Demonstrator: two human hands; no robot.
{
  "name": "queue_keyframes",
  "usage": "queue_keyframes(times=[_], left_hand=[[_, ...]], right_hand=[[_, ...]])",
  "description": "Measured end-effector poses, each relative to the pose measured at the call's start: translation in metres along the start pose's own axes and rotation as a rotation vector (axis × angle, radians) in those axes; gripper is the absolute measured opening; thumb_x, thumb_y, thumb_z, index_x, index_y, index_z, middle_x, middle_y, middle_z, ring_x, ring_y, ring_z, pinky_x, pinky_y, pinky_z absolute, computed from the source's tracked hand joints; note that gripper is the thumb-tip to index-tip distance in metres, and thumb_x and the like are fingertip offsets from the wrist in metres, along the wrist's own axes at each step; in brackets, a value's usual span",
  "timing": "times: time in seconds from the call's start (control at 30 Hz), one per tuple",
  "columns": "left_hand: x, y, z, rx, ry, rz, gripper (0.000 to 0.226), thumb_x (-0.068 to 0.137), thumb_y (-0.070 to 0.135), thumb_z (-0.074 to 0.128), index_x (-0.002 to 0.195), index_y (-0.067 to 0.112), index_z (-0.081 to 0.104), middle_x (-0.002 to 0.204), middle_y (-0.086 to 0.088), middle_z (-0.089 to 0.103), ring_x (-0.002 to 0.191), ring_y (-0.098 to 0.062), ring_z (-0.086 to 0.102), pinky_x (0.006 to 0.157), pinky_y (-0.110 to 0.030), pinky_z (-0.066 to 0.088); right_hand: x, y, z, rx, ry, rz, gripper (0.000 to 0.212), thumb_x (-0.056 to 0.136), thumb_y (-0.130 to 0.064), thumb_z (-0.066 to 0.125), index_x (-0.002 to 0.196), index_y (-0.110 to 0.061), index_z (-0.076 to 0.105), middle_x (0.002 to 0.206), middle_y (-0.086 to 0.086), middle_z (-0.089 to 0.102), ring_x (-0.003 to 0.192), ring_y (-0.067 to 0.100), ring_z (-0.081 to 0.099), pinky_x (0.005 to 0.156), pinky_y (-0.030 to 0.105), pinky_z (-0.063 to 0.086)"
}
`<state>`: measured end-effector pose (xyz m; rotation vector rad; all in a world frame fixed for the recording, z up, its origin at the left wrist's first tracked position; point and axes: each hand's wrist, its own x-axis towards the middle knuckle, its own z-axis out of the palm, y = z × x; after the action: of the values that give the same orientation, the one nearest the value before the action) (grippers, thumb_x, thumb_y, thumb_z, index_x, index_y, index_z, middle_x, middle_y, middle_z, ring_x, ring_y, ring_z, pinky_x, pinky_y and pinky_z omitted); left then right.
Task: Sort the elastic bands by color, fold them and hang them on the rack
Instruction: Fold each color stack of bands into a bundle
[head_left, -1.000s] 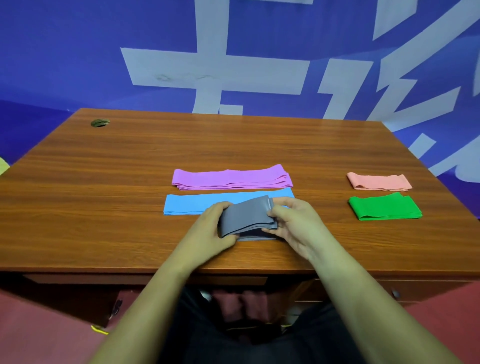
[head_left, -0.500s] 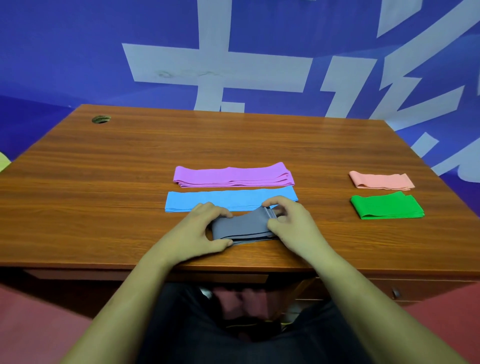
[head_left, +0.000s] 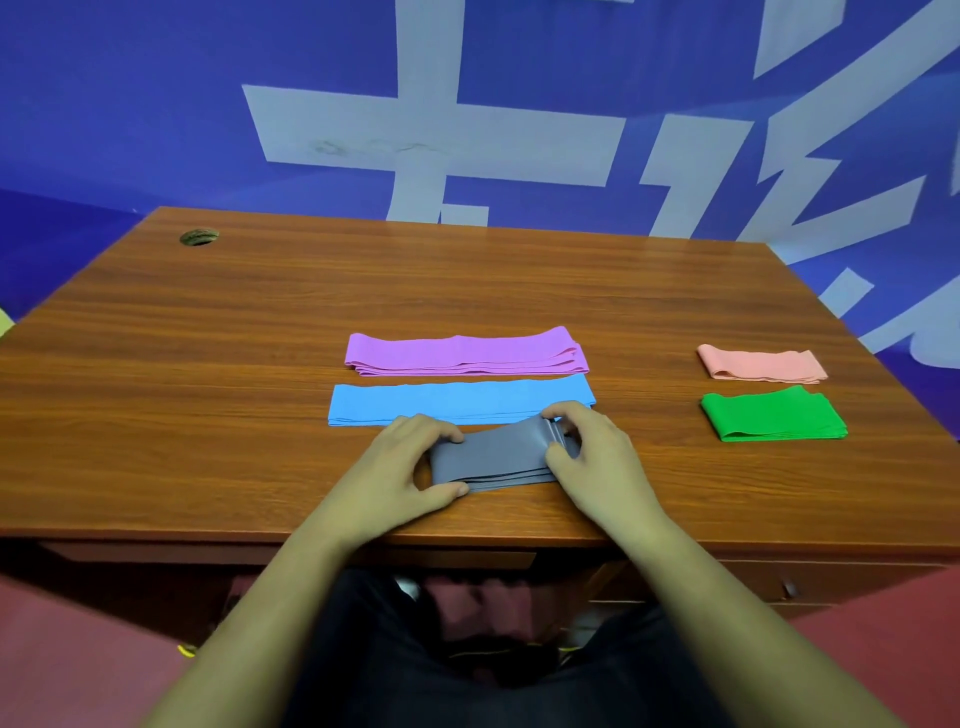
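Observation:
A folded grey band lies on the wooden table near its front edge. My left hand grips its left end, thumb at the front and fingers over the top. My right hand pinches the right end, where the layers bunch up. Just behind it lies a long blue band, and behind that a purple band. At the right sit a short folded pink band and a folded green band. No rack shows in the head view.
A round cable hole is at the table's far left corner. A blue wall with large white shapes rises behind the table. My dark-trousered legs are under the front edge.
The grey band has come down from a raised, tilted hold to lie flat on the table. Both hands stayed on its ends and lowered with it.

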<state>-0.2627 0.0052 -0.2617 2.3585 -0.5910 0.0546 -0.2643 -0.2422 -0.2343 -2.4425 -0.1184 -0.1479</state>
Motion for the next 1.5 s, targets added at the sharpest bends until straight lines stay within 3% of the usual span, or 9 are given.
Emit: queue_keyframes(times=[0.2,0.33,0.63,0.8,0.93,1.1,1.27,1.33,1.5], left_hand=[[0.002,-0.004,-0.003,-0.086,0.016,-0.004,0.042,0.079,0.036,0.077,0.116,0.035,0.057,0.113,0.023,0.055,0.112,-0.004,0.051,0.095,-0.017,0.04],[0.007,-0.008,-0.006,-0.095,-0.027,0.016,0.042,0.078,0.031,0.078,0.115,0.033,0.059,0.113,0.019,0.058,0.112,-0.006,0.053,0.096,-0.019,0.04],[0.003,-0.004,-0.003,-0.051,-0.037,0.022,0.045,0.077,0.04,0.077,0.113,0.042,0.051,0.112,0.025,0.051,0.113,-0.005,0.046,0.096,-0.017,0.036],[0.003,-0.003,0.0,-0.004,-0.031,0.054,0.035,0.079,0.052,0.07,0.108,0.038,0.057,0.107,0.017,0.052,0.106,-0.008,0.047,0.092,-0.019,0.037],[0.001,-0.004,0.001,0.026,-0.046,0.055,0.04,0.079,0.058,0.066,0.112,0.037,0.058,0.111,0.015,0.048,0.11,-0.009,0.047,0.097,-0.023,0.038],[-0.011,0.001,-0.018,-0.135,0.11,0.02,0.033,0.085,0.041,0.06,0.113,0.024,0.063,0.109,0.008,0.055,0.103,-0.012,0.056,0.09,-0.013,0.04],[-0.009,-0.026,-0.044,-0.009,0.43,-0.244,0.014,0.086,0.011,0.067,0.095,0.021,0.063,0.09,0.001,0.057,0.08,-0.005,0.054,0.08,-0.018,0.044],[-0.002,-0.041,-0.05,0.081,0.501,-0.412,0.015,0.083,0.012,0.067,0.096,0.016,0.062,0.093,-0.005,0.058,0.089,-0.018,0.056,0.089,-0.037,0.047],[0.021,-0.057,-0.052,0.218,0.28,-0.857,0.05,0.081,0.044,0.064,0.111,0.004,0.059,0.114,-0.021,0.06,0.111,-0.041,0.052,0.094,-0.042,0.042]], right_hand=[[-0.001,0.001,0.005,0.009,0.064,0.011,0.034,0.077,-0.006,0.06,0.109,-0.018,0.064,0.095,-0.004,0.057,0.096,0.016,0.055,0.087,0.03,0.044],[0.0,0.0,0.0,0.117,0.044,0.1,0.03,0.077,-0.006,0.059,0.103,-0.021,0.063,0.087,-0.003,0.057,0.078,0.01,0.053,0.069,0.017,0.041],[-0.007,0.01,0.007,0.125,0.096,0.072,0.032,0.079,-0.003,0.057,0.106,-0.021,0.059,0.093,-0.007,0.051,0.077,-0.001,0.048,0.07,0.006,0.035],[-0.01,0.014,0.011,0.103,0.119,0.055,0.033,0.081,-0.005,0.055,0.109,-0.023,0.059,0.093,-0.003,0.05,0.082,0.007,0.049,0.076,0.022,0.038],[-0.012,0.013,0.014,-0.158,0.128,0.012,0.027,0.087,-0.014,0.054,0.11,-0.017,0.067,0.111,0.002,0.045,0.109,0.018,0.045,0.097,0.031,0.042],[-0.007,0.002,0.002,-0.21,0.121,-0.075,0.03,0.087,-0.02,0.053,0.112,-0.016,0.069,0.123,0.006,0.05,0.116,0.024,0.047,0.102,0.039,0.041],[0.021,-0.031,0.008,-0.177,0.003,-0.253,0.033,0.091,-0.021,0.05,0.12,-0.012,0.064,0.117,0.004,0.059,0.113,0.023,0.053,0.098,0.038,0.043],[0.034,-0.045,0.018,-0.188,-0.101,-0.293,0.035,0.094,-0.023,0.05,0.125,-0.011,0.061,0.124,0.005,0.059,0.12,0.023,0.05,0.103,0.039,0.041],[0.056,-0.06,0.038,-0.25,-0.306,-0.303,0.037,0.1,-0.034,0.045,0.121,-0.009,0.063,0.124,0.008,0.061,0.119,0.025,0.052,0.1,0.038,0.042]])
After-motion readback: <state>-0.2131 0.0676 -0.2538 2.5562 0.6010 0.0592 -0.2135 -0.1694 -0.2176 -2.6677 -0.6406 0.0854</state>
